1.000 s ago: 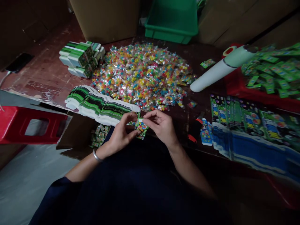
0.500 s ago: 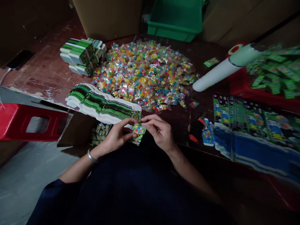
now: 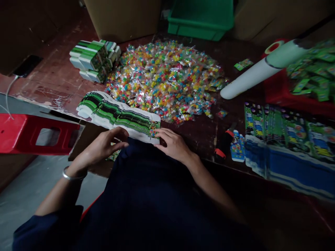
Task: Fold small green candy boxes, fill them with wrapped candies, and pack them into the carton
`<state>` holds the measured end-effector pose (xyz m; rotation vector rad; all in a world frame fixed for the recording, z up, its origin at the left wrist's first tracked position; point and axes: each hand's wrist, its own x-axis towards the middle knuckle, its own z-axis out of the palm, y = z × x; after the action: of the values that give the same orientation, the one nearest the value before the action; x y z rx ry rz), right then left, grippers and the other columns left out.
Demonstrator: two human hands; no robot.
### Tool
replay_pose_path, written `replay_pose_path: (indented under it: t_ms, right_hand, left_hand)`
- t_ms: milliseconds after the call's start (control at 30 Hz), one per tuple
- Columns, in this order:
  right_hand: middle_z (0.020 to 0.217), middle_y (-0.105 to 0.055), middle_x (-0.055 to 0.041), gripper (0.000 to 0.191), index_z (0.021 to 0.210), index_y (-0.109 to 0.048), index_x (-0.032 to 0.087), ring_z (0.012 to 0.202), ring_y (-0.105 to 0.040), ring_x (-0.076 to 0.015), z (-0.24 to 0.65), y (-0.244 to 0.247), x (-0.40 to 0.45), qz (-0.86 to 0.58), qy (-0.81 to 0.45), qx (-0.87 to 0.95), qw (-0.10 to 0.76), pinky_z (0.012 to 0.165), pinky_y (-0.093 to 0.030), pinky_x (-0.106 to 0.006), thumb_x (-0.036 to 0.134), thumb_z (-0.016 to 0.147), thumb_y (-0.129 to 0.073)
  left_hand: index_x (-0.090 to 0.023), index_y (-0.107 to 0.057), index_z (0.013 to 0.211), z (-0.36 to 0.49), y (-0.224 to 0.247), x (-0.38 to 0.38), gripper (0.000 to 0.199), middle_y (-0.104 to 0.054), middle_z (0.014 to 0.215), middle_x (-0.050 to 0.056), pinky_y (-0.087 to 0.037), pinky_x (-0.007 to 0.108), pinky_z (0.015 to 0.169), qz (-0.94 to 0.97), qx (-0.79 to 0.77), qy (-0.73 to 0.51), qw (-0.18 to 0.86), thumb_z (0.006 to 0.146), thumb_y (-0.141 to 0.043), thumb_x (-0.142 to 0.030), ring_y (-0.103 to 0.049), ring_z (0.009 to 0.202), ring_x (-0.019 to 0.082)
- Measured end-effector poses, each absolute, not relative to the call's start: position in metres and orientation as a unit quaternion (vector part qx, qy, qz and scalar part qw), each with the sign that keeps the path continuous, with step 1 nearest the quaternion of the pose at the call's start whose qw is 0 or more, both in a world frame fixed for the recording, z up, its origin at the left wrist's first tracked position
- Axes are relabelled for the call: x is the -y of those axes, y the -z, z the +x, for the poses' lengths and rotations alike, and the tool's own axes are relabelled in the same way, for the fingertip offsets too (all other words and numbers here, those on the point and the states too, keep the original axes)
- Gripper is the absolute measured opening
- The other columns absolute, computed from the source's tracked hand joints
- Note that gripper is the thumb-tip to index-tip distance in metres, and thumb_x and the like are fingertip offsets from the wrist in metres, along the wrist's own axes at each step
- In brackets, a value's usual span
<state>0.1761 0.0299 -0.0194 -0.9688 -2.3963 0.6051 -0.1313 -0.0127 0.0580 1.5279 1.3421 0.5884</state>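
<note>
My right hand (image 3: 174, 144) is at the near right end of a fanned row of flat printed cartons (image 3: 115, 113), green, black and white. Its fingers lie on the endmost carton (image 3: 155, 126), with the thumb at that carton's near edge. Left of it, my left hand (image 3: 108, 144) hovers over an open cardboard box (image 3: 86, 141), thumb and fingers apart and nothing between them. Small filled packets (image 3: 113, 153) show inside the box, partly covered by the hand. Behind the row lies a big heap of clear bags of coloured candies (image 3: 167, 80).
Stacked carton bundles (image 3: 89, 57) and a phone (image 3: 27, 66) lie at left. A green bin (image 3: 200, 29) stands behind the heap. To the right are a white tube (image 3: 248, 78), a black-and-orange cutter (image 3: 224, 143), a blue carton (image 3: 237, 146) and printed sheets (image 3: 295, 153). A red stool (image 3: 15, 134) stands left.
The small packet held between both hands is gone from them. My left hand moved left and opened over the cardboard box; my right hand came onto the carton row's end.
</note>
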Motion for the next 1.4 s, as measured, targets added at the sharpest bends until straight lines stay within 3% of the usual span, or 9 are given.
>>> replay_pose_path:
  t_ms: [233, 433, 533, 633, 867, 1100, 1200, 1300, 1400]
  right_hand:
    - [0.11, -0.082, -0.0072, 0.031, 0.113, -0.073, 0.028, 0.098, -0.079, -0.0256, 0.187, -0.007, -0.006, -0.356, -0.066, 0.832, 0.421, 0.085, -0.069, -0.045, 0.007, 0.091, -0.069]
    - [0.107, -0.08, -0.0064, 0.037, 0.13, -0.068, 0.031, 0.097, -0.078, -0.0248, 0.177, -0.021, 0.013, -0.305, -0.14, 0.841, 0.425, 0.081, -0.068, -0.041, 0.022, 0.095, -0.072]
    - [0.096, -0.076, -0.0068, 0.064, 0.152, -0.052, 0.024, 0.077, -0.073, -0.0204, 0.177, -0.023, 0.009, -0.358, -0.248, 0.811, 0.39, 0.068, -0.066, -0.035, 0.049, 0.097, -0.07]
    - [0.078, -0.07, 0.0014, 0.07, 0.156, -0.045, 0.024, 0.057, -0.062, -0.0142, 0.18, -0.028, 0.0, -0.383, -0.322, 0.799, 0.335, 0.056, -0.057, -0.028, 0.053, 0.096, -0.069]
    - [0.059, -0.062, 0.0082, 0.03, 0.091, -0.061, 0.024, 0.048, -0.054, -0.0091, 0.189, -0.046, -0.012, -0.366, -0.461, 0.757, 0.285, 0.05, -0.045, -0.022, 0.045, 0.086, -0.082]
    - [0.095, -0.078, -0.0039, 0.038, 0.109, -0.068, 0.023, 0.076, -0.073, -0.018, 0.172, -0.029, -0.003, -0.464, -0.413, 0.632, 0.463, 0.065, -0.059, -0.028, 0.047, 0.084, -0.083]
    - [0.081, -0.074, -0.0009, 0.022, 0.09, -0.07, 0.022, 0.067, -0.068, -0.0154, 0.161, -0.02, 0.001, -0.483, -0.417, 0.623, 0.453, 0.063, -0.057, -0.026, 0.044, 0.094, -0.072]
    - [0.065, -0.064, 0.0025, 0.027, 0.077, -0.067, 0.022, 0.058, -0.06, -0.0128, 0.153, -0.011, 0.001, -0.513, -0.381, 0.598, 0.484, 0.055, -0.05, -0.024, 0.041, 0.097, -0.068]
    - [0.085, -0.075, -0.0015, 0.019, 0.104, -0.075, 0.023, 0.071, -0.069, -0.0169, 0.149, -0.002, -0.003, -0.497, -0.374, 0.571, 0.535, 0.065, -0.058, -0.029, 0.04, 0.095, -0.071]
  left_hand:
    - [-0.016, -0.065, 0.09, -0.039, -0.022, -0.002, 0.05, -0.078, 0.099, 0.011, -0.06, 0.04, 0.089, 0.3, -0.435, -0.394, 0.752, 0.08, -0.083, -0.061, -0.077, 0.096, 0.025]
    - [-0.014, -0.071, 0.104, -0.018, -0.017, -0.015, 0.051, -0.08, 0.113, 0.014, -0.059, 0.04, 0.093, 0.216, -0.341, -0.44, 0.802, 0.077, -0.089, -0.053, -0.077, 0.106, 0.029]
    - [-0.016, -0.074, 0.111, -0.024, -0.022, -0.015, 0.058, -0.08, 0.114, 0.012, -0.057, 0.035, 0.094, 0.269, -0.315, -0.443, 0.795, 0.067, -0.099, -0.042, -0.077, 0.103, 0.026]
    - [-0.016, -0.078, 0.113, -0.033, -0.026, -0.015, 0.062, -0.081, 0.114, 0.011, -0.054, 0.034, 0.098, 0.329, -0.32, -0.407, 0.79, 0.059, -0.102, -0.035, -0.076, 0.106, 0.026]
    - [-0.017, -0.084, 0.104, -0.038, -0.04, -0.009, 0.046, -0.082, 0.094, 0.005, -0.055, 0.027, 0.081, 0.401, -0.367, -0.314, 0.778, 0.062, -0.1, -0.029, -0.073, 0.084, 0.018]
    - [-0.016, -0.083, 0.084, -0.02, -0.033, -0.005, 0.033, -0.079, 0.082, 0.003, -0.053, 0.025, 0.071, 0.371, -0.449, -0.478, 0.657, 0.066, -0.096, -0.04, -0.067, 0.072, 0.015]
    - [-0.016, -0.082, 0.083, -0.009, -0.023, -0.001, 0.031, -0.077, 0.079, 0.002, -0.054, 0.025, 0.067, 0.364, -0.484, -0.523, 0.6, 0.069, -0.095, -0.042, -0.065, 0.069, 0.014]
    - [-0.019, -0.081, 0.098, 0.0, -0.013, 0.002, 0.035, -0.077, 0.085, 0.002, -0.058, 0.025, 0.07, 0.376, -0.496, -0.585, 0.519, 0.073, -0.093, -0.041, -0.067, 0.073, 0.014]
    - [-0.026, -0.071, 0.129, 0.001, -0.004, 0.004, 0.059, -0.075, 0.106, 0.004, -0.062, 0.028, 0.077, 0.408, -0.486, -0.622, 0.459, 0.076, -0.092, -0.039, -0.07, 0.083, 0.015]
